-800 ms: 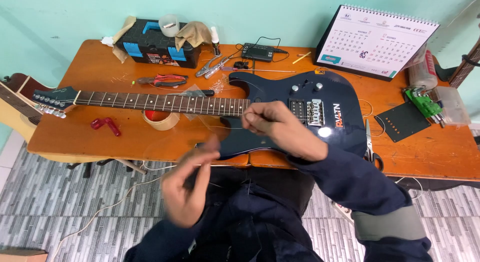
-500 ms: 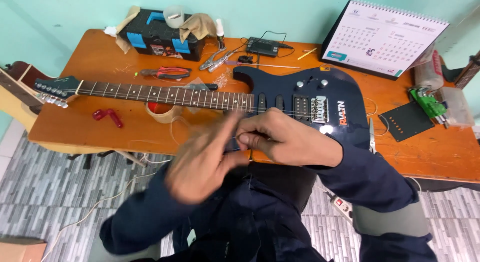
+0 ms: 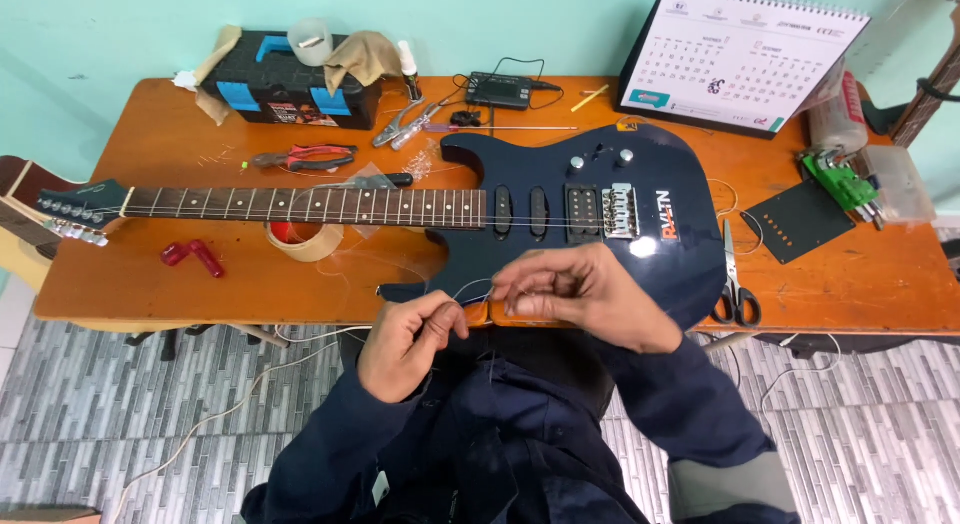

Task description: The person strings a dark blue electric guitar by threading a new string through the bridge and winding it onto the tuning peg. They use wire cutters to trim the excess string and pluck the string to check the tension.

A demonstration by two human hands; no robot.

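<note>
A dark blue electric guitar (image 3: 590, 199) lies flat across the orange table (image 3: 140, 274), neck pointing left. Both my hands hover at the table's near edge below the guitar body. My left hand (image 3: 410, 342) pinches one end of a thin guitar string (image 3: 470, 286) between thumb and fingers. My right hand (image 3: 570, 289) pinches the same string a little to the right, close to the guitar's lower edge. The string arcs between the two hands.
A roll of tape (image 3: 305, 239) sits under the neck, a red string winder (image 3: 193, 256) left of it. Pliers (image 3: 305, 158), a black and blue toolbox (image 3: 290, 84), a tuner (image 3: 500, 89), a desk calendar (image 3: 740, 59) and scissors (image 3: 733, 284) lie around.
My left hand has come up from below the table edge and closed on the string. My right hand has drawn back from over the guitar body to the table's near edge.
</note>
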